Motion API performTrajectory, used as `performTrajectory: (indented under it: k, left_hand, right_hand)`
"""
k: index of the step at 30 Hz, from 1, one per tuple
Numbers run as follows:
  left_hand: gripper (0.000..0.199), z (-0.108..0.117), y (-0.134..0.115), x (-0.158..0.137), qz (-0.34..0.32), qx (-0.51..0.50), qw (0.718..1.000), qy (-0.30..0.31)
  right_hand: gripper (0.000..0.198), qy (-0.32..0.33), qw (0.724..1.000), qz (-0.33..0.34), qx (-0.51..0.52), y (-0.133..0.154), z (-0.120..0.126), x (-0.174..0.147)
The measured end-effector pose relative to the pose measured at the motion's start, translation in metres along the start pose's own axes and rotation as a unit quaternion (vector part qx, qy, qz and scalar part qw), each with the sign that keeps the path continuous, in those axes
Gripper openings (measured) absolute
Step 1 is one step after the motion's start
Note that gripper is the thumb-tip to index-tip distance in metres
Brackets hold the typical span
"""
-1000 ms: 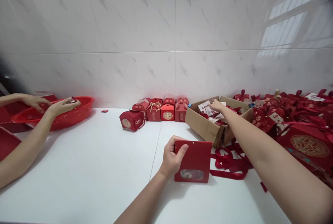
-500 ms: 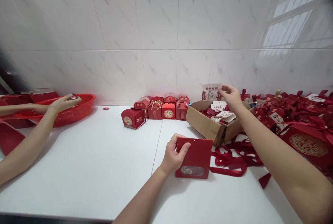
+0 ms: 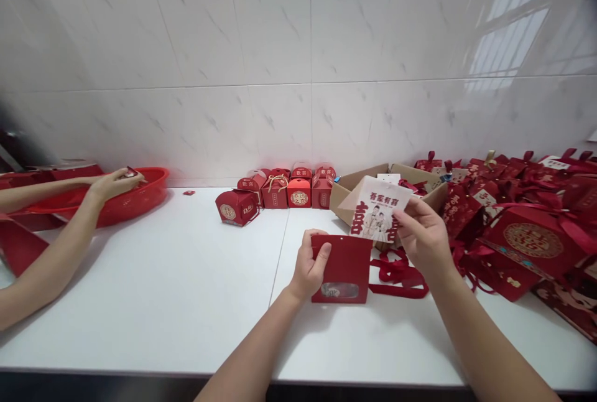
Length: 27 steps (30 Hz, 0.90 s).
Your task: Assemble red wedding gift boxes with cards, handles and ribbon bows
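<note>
My left hand [image 3: 311, 265] is closed on the left edge of a red gift bag [image 3: 345, 265], thumb in front. The bag stands upright on the white table and has a clear oval window low on its face. Between the thumb and fingers of my right hand [image 3: 424, 234] is a white printed card [image 3: 379, 210] with red characters and a drawn couple. It hangs just above and behind the bag's top right corner. Behind the card is an open cardboard box [image 3: 342, 203], with more cards inside. Red ribbon [image 3: 401, 287] lies beside the bag.
Several small red gift boxes [image 3: 298, 193] stand near the tiled wall. Finished-looking red boxes and bags [image 3: 532, 240] are heaped at the right. On the left, another person's hand [image 3: 114, 184] holds a small dark-red item over a red plastic basin [image 3: 156, 187].
My right hand has brought the card from above the cardboard box down and nearer, close to the bag. My left hand still grips the bag. The view has shifted slightly.
</note>
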State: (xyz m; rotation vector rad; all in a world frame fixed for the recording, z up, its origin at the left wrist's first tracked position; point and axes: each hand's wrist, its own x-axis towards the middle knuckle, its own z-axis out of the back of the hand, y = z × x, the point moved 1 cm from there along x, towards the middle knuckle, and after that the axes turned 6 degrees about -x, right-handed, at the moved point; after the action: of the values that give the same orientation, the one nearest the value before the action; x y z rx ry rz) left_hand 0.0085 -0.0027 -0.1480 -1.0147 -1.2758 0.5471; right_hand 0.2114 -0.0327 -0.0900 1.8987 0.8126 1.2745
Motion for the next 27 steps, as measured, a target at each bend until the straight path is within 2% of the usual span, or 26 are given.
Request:
performTrajectory:
  k: [3,7,10,13,16,18,21,24,27]
  left_hand:
    - [0.02,0.0,0.001,0.001,-0.044,0.031,0.999,-0.007]
    - [0.026,0.002,-0.001,0.002,-0.118,0.099,0.988,-0.033]
    - [0.035,0.002,-0.001,0.001,-0.131,0.118,0.984,-0.033]
    - [0.036,-0.001,-0.001,0.0,-0.134,0.1,0.986,-0.023]
    - [0.034,-0.006,-0.001,0.0,-0.116,0.053,0.992,-0.021]
    - [0.04,-0.009,-0.003,0.001,-0.106,0.036,0.993,-0.032]
    - [0.032,-0.01,-0.004,0.002,-0.111,0.068,0.99,-0.046]
    - [0.016,-0.008,-0.003,0.004,-0.144,0.104,0.983,-0.053]
    - [0.015,-0.007,-0.001,0.004,-0.164,0.107,0.98,-0.046]
  right_hand:
    - [0.029,0.022,0.999,-0.006,-0.024,0.001,0.002,-0.005]
    - [0.025,0.114,0.98,-0.014,-0.164,-0.011,0.0,-0.016]
    - [0.02,0.159,0.953,0.013,-0.258,-0.018,-0.001,-0.02]
    - [0.019,0.196,0.93,0.019,-0.311,-0.018,-0.002,-0.02]
    - [0.017,0.214,0.9,0.053,-0.376,-0.015,-0.003,-0.02]
    - [0.017,0.211,0.889,0.081,-0.398,-0.015,-0.006,-0.021]
    - [0.017,0.187,0.901,0.113,-0.375,-0.019,-0.01,-0.022]
    - [0.017,0.155,0.936,0.109,-0.296,-0.027,-0.015,-0.025]
    - [0.013,0.114,0.954,0.117,-0.252,-0.032,-0.021,-0.03]
